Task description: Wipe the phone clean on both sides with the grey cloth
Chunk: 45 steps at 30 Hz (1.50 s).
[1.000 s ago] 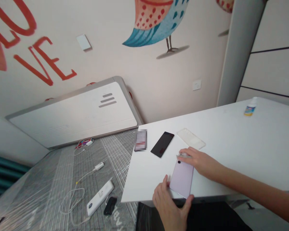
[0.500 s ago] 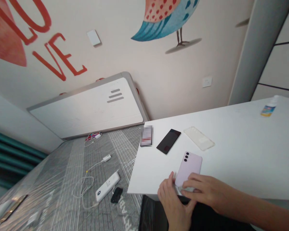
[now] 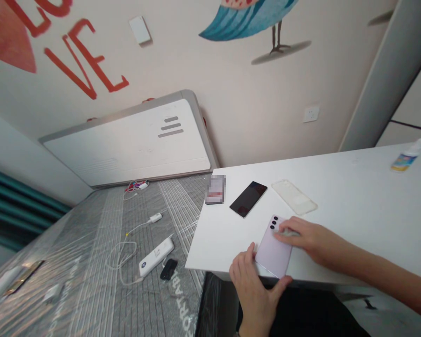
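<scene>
A pale lilac phone lies back up near the front edge of the white table. My left hand clasps its near end between thumb and fingers. My right hand rests on its far end by the camera lenses, fingers pressed together on what looks like a small pale cloth or wipe. Beyond the phone lie a black phone screen up and a clear phone case.
A small blurred card or box sits at the table's far left corner. A little bottle lies at the far right. Left of the table a plastic-wrapped mattress carries a white power bank, cables and chargers.
My right hand has slid from the phone's near end up to its camera end. The left hand keeps hold of the near end. The view has shifted slightly.
</scene>
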Motion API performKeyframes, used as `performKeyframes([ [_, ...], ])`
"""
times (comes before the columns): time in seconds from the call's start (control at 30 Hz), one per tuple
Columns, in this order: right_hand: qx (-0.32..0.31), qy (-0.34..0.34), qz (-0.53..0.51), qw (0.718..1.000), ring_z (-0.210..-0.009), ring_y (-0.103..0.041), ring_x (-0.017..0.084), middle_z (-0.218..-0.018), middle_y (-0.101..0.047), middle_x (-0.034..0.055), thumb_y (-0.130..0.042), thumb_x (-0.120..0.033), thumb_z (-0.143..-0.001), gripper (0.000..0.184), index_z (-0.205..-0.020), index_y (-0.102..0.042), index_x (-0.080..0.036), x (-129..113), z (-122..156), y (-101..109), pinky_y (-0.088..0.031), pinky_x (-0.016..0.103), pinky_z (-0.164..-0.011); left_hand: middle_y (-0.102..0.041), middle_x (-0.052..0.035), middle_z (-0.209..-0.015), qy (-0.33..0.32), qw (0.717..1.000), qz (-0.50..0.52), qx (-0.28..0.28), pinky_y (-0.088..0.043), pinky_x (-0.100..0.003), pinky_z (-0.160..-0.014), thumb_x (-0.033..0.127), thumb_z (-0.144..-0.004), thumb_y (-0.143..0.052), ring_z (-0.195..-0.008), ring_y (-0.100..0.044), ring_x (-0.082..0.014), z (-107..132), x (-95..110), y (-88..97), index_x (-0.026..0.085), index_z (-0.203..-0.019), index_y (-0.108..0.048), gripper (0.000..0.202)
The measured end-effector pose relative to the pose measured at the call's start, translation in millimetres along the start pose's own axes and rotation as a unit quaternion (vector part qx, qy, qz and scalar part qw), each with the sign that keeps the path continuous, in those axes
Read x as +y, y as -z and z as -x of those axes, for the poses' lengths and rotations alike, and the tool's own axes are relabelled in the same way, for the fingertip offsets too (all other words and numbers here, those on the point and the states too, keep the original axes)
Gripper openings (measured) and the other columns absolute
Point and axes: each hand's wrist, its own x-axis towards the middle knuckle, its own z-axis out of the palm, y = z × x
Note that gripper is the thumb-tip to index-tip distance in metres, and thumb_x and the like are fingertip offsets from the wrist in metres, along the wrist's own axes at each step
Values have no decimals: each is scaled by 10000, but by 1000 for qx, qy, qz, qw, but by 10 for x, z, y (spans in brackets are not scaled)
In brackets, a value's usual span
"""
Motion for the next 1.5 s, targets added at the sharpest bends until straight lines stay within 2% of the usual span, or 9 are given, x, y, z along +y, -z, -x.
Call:
performKeyframes([
  [0.1,-62,52,-46,996,-1158,-616,240,-1281,-649,137,-512,-34,-899,573,-1412,-630,-257,-42,-10,-12,-536,381,-981,-647,-119,-1178,1,1000,9,4,-468,-431,-972,755,-803,-705,-1094,-598,-278,6,4,-18,128,-1447,-475,928],
  [0.27,2,-36,-10,999,-1125,-622,222,-1253,-648,124,-401,-7,-949,567,-1352,-680,-292,44,-26,31,-537,343,-922,-640,-137,-1188,16,1000,5,-5,-461,-459,-978,757,-819,-686,-1115,-595,-306,27,-6,-41,146,-1457,-465,911],
  [0.43,-28,26,-42,998,-1076,-634,221,-1236,-650,128,-508,-39,-924,526,-1362,-672,-280,2,-13,-19,-531,335,-920,-647,-126,-1170,-2,1000,1,6,-467,-430,-962,778,-860,-609,-1091,-603,-287,1,-4,-11,140,-1454,-472,882],
  [0.6,18,-41,0,999,-1089,-627,228,-1242,-638,127,-407,-7,-943,571,-1364,-669,-290,15,-15,-47,-531,323,-884,-648,-122,-1166,-9,1000,-7,19,-461,-416,-971,785,-887,-553,-1099,-596,-281,1,-13,-18,128,-1436,-484,859],
  [0.77,-38,17,-45,998,-1036,-640,225,-1205,-650,112,-492,-54,-936,520,-1359,-668,-301,-84,-57,-40,-545,344,-885,-647,-116,-1180,-12,1000,-12,16,-456,-412,-985,779,-863,-600,-1112,-592,-278,16,-46,-42,132,-1443,-478,877],
  [0.97,104,-76,-81,988,-1132,-629,202,-1229,-644,111,-419,-193,-1060,420,-1361,-690,-306,152,-221,273,-538,336,-959,-648,-122,-1177,-11,1000,-9,16,-448,-416,-975,782,-880,-569,-1102,-593,-284,-4,-16,-7,130,-1431,-484,858],
  [1.03,120,-84,-93,985,-1133,-635,203,-1226,-652,106,-422,-234,-1068,404,-1354,-697,-310,205,-271,331,-538,345,-974,-650,-120,-1165,-14,1000,-10,23,-444,-414,-967,786,-890,-546,-1089,-594,-281,-18,-3,5,123,-1421,-487,852],
  [1.37,26,-136,-108,985,-1091,-644,215,-1205,-653,97,-439,-230,-1051,381,-1284,-739,-263,322,-344,234,-527,355,-951,-647,-118,-1179,-7,1000,-5,7,-423,-416,-986,794,-874,-565,-1102,-581,-278,-13,5,12,118,-1432,-471,882],
  [1.5,-4,-127,-117,985,-1119,-639,225,-1219,-664,118,-427,-172,-1039,394,-1277,-738,-218,182,-382,132,-516,373,-974,-649,-117,-1177,-6,1000,-1,5,-430,-414,-972,798,-864,-580,-1093,-583,-277,-17,0,5,120,-1430,-471,890],
])
